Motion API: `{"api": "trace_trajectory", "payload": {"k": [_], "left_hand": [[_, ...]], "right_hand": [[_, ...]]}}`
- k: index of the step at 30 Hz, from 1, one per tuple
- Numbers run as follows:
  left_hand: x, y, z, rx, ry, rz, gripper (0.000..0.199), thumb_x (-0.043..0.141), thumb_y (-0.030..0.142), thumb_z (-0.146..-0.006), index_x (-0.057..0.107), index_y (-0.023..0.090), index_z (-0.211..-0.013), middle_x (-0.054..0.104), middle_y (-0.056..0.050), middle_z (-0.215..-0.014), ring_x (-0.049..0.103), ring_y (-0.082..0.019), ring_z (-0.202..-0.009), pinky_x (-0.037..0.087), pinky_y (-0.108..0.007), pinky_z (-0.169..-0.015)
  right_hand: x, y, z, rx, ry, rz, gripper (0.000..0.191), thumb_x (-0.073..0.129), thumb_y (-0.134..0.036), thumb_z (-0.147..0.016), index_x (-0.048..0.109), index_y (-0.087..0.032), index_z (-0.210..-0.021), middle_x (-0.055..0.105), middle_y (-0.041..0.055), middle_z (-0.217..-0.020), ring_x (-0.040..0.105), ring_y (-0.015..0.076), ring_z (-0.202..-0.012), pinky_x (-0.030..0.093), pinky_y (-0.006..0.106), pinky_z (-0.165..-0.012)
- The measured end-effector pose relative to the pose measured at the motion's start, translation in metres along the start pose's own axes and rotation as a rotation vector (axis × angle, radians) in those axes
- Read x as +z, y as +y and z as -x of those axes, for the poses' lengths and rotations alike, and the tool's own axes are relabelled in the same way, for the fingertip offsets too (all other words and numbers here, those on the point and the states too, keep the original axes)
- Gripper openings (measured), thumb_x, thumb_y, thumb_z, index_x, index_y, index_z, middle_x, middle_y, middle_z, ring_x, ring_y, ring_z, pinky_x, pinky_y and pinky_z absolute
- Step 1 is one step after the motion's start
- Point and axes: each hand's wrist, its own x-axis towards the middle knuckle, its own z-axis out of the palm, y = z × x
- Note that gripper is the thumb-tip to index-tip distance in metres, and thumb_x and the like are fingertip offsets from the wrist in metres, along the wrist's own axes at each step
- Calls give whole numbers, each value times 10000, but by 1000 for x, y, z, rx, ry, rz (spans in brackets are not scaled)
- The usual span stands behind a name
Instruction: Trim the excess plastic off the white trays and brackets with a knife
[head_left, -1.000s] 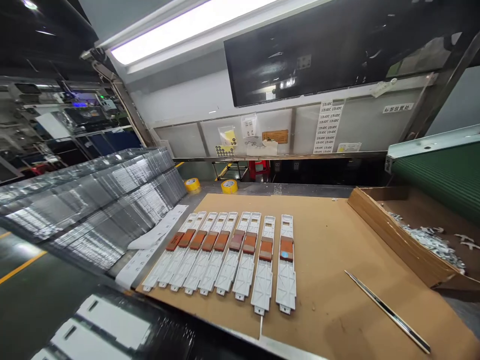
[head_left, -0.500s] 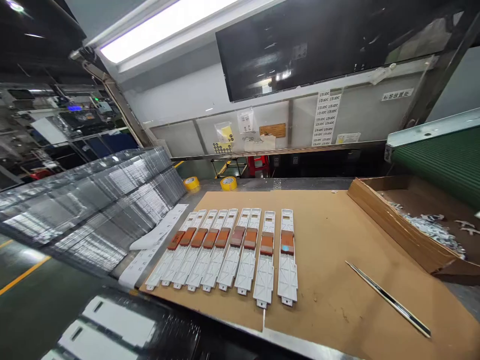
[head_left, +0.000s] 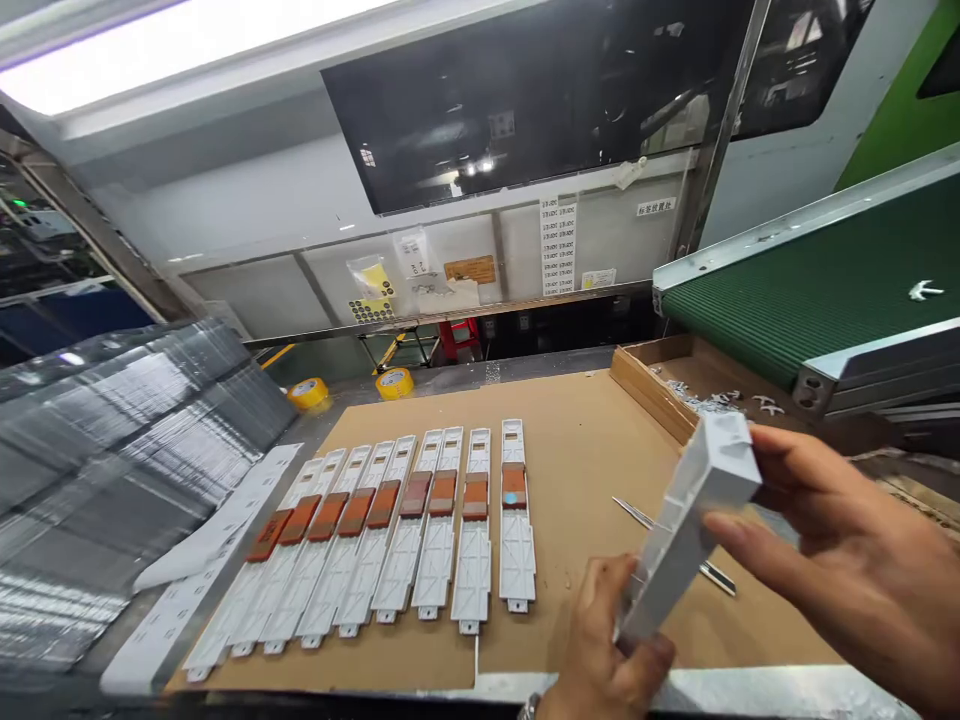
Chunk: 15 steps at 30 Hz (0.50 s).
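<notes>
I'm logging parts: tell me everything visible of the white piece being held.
The piece is long, boxy, pale and plastic-looking, with a plain side and ribs along its left edge. It slants over the cardboard, squared end up. The right grip holds its upper end, the left grip its lower, partly hiding it.

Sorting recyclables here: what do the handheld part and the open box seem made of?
Handheld part: likely satin grey plastic, given its even colour and soft sheen; painted metal remains possible. Open box: apparently dull cardboard, given its brown walls.
</notes>
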Motion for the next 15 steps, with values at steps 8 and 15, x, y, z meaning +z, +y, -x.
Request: {"api": "trace_trajectory", "payload": {"k": [8, 15], "left_hand": [[-29, 1, -3, -353, 372, 793, 635, 577, 748, -775, 687, 140, -920, 652, -66, -796, 607, -161, -715, 499, -284, -691], [-75, 25, -9, -257, 528, 1198, 435, 583, 600, -868, 669, 174, -902, 570, -2, -753, 580, -96, -666, 530, -229, -674]], "right_hand": [[59, 154, 16, 197, -137, 336, 385, 504, -516, -949, 598, -154, -1037, 643, 83, -1032, 622, 209, -978, 511, 452, -885], [88, 218, 82, 136, -259, 497, 351, 487, -484, -951, 594, -166, -845, 639, 65, -915, 607, 208, -932, 483, 439, -863]]}}
